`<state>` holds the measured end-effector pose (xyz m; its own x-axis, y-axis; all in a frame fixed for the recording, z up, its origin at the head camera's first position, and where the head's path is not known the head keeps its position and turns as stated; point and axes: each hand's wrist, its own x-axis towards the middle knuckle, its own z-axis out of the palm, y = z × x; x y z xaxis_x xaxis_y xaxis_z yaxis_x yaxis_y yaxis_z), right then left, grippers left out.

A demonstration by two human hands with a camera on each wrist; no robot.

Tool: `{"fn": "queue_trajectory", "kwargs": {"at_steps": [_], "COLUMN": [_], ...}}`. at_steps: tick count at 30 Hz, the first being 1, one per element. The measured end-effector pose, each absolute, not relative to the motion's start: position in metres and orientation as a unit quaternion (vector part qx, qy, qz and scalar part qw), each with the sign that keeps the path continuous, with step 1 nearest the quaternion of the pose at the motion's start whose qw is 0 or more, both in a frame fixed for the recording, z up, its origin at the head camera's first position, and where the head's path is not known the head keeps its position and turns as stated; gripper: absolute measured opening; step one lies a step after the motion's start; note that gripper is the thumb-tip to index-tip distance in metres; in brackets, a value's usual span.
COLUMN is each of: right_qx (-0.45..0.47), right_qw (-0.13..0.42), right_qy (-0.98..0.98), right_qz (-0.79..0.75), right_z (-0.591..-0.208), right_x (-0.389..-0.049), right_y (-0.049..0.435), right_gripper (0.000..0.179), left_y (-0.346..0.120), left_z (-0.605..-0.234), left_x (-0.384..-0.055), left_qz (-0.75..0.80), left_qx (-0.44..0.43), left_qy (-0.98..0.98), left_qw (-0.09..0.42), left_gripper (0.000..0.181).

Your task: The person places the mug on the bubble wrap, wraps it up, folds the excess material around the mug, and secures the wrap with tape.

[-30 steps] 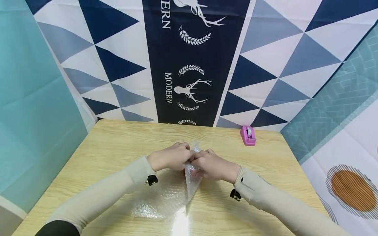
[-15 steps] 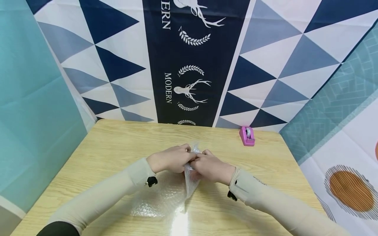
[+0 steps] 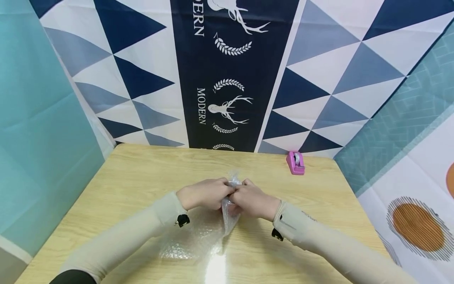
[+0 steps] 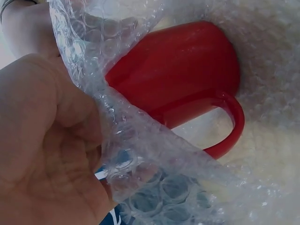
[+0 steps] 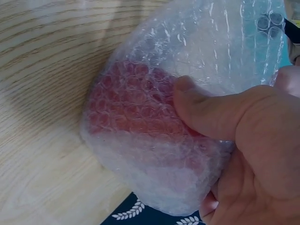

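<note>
A red mug (image 4: pixel 187 65) lies in a sheet of clear bubble wrap (image 3: pixel 188 238), its handle and one side bare in the left wrist view. My left hand (image 3: pixel 209 193), fingers curled, grips the gathered wrap next to one end of the mug. Close against it, my right hand (image 3: pixel 253 200) holds the wrapped mug. Seen from the right wrist, the thumb (image 5: pixel 201 105) presses the wrap over the red side. Most of the mug is hidden by the hands in the head view, and the left fingertips are partly covered.
A pink tape dispenser (image 3: pixel 296 163) stands near the back right edge of the wooden table (image 3: pixel 142 169). A patterned cloth backdrop (image 3: pixel 227 71) rises behind the table. Loose bubble wrap spreads on the tabletop toward the front left.
My right hand has shifted slightly left, nearer the left hand. The hanging fold of wrap between them has moved a little. Both hands keep their hold.
</note>
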<state>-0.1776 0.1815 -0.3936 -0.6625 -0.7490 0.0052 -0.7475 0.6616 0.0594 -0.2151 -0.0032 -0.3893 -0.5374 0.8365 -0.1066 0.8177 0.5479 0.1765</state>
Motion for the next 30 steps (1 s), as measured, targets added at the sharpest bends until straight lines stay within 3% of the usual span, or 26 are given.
{"fn": "queue_trajectory", "kwargs": {"at_steps": [10, 21, 26, 30], "right_qx": [0.423, 0.433, 0.440, 0.441], "right_qw": [0.027, 0.049, 0.084, 0.104], "right_qy": [-0.905, -0.900, -0.894, -0.891], "right_qz": [-0.018, 0.017, 0.017, 0.019], "right_z": [-0.399, -0.400, -0.407, -0.408], "right_x": [-0.177, -0.181, -0.178, -0.177], "right_y": [0.183, 0.187, 0.188, 0.187], "right_gripper": [0.023, 0.026, 0.030, 0.032], "left_y": [-0.007, -0.012, -0.017, -0.028], "left_z": [-0.400, -0.388, -0.395, -0.399], "left_x": [-0.212, -0.221, -0.224, -0.224], "left_qz": [0.053, 0.114, 0.151, 0.180], "left_qx": [0.464, 0.497, 0.526, 0.537], "left_qy": [0.880, 0.854, 0.832, 0.821], "left_qw": [0.089, 0.103, 0.088, 0.067], "left_gripper": [0.046, 0.039, 0.025, 0.029]}}
